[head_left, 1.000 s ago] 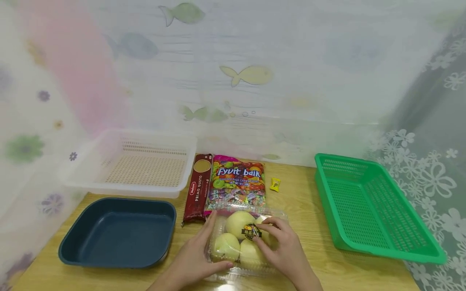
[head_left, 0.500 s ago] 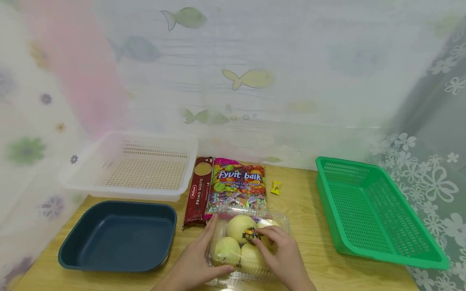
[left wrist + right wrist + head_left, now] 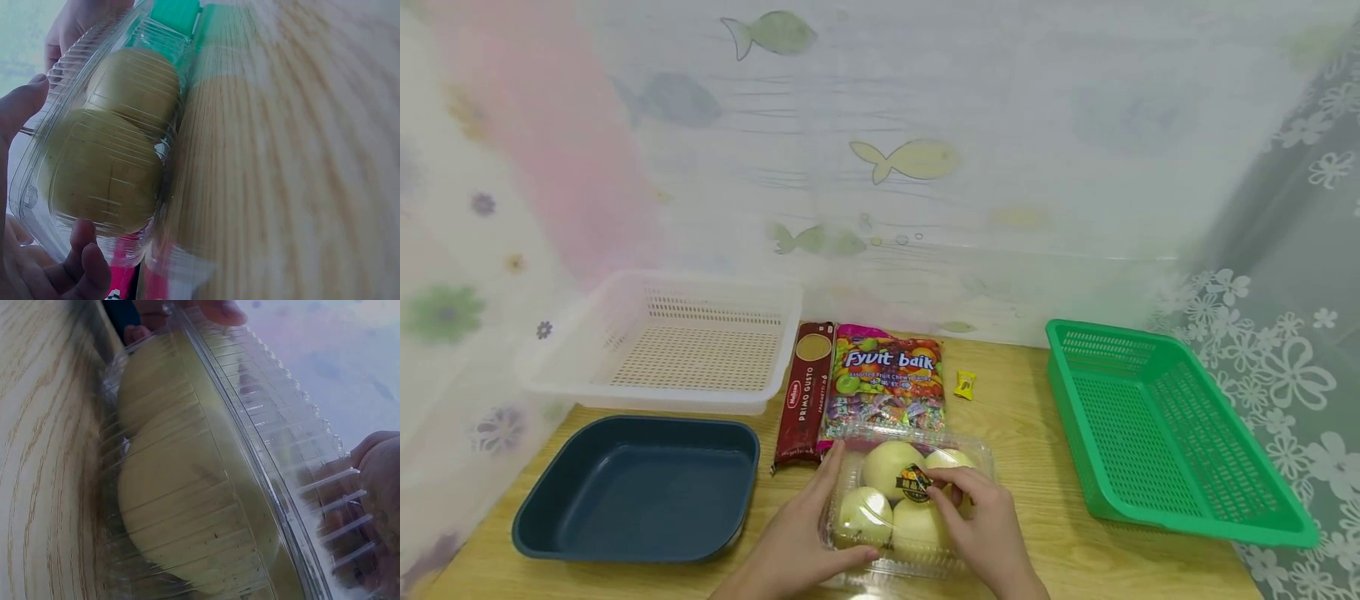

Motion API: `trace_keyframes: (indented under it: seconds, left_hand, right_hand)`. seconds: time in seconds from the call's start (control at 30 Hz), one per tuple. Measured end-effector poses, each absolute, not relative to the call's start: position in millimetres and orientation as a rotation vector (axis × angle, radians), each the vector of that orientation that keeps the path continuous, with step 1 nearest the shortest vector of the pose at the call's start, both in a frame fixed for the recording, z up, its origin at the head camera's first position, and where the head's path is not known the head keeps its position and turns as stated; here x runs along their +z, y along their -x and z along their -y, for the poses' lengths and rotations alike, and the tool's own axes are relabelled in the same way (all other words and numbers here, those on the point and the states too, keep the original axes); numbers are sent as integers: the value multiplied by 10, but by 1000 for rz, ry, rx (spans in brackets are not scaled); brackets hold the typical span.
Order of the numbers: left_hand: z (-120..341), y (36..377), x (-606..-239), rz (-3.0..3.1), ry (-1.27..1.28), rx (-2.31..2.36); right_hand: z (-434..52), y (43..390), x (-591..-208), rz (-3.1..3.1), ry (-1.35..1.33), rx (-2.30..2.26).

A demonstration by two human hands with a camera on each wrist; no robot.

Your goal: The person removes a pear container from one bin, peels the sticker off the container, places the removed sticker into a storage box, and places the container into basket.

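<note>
**A:** Both hands are on the clear clamshell box (image 3: 910,500) of pale yellow-green fruit, which sits on the wooden table (image 3: 1037,467) at the near edge, just in front of the candy bag (image 3: 886,382).

**B:** The left hand (image 3: 801,542) clasps the box's left side: thumb along the near rim, fingers up the far left corner, curled round the plastic (the left wrist view shows fingertips (image 3: 87,262) hooked under its edge).

**A:** And the right hand (image 3: 985,529) lies over the lid's right half, fingers bent, tips pinching at the round dark sticker (image 3: 915,483).

**B:** A dark red spaghetti packet (image 3: 805,392) lies beside the candy, touching it. A small yellow sweet (image 3: 965,384) sits apart on the right.

**A:** Around them: white basket (image 3: 685,342) at back left, dark blue tray (image 3: 636,487) before it, green basket (image 3: 1157,429) on the right.
</note>
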State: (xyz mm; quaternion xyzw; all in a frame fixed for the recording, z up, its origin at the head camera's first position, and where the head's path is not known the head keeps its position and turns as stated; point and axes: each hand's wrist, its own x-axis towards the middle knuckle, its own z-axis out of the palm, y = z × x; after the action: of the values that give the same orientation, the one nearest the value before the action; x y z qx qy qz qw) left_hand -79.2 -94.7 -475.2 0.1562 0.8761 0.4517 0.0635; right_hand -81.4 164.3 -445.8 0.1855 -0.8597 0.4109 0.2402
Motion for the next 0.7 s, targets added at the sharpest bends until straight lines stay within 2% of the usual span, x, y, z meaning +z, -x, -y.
trace_keyframes:
  seconds: [0.53,0.7]
  left_hand:
    - [948,797,-4742,-2649,-480,1366]
    - [956,797,-4743,-2637,-473,1374]
  right_hand:
    - [-1698,806,-4473,2345,-505,1319]
    - [-1706,806,-4451,2281,-393,1482]
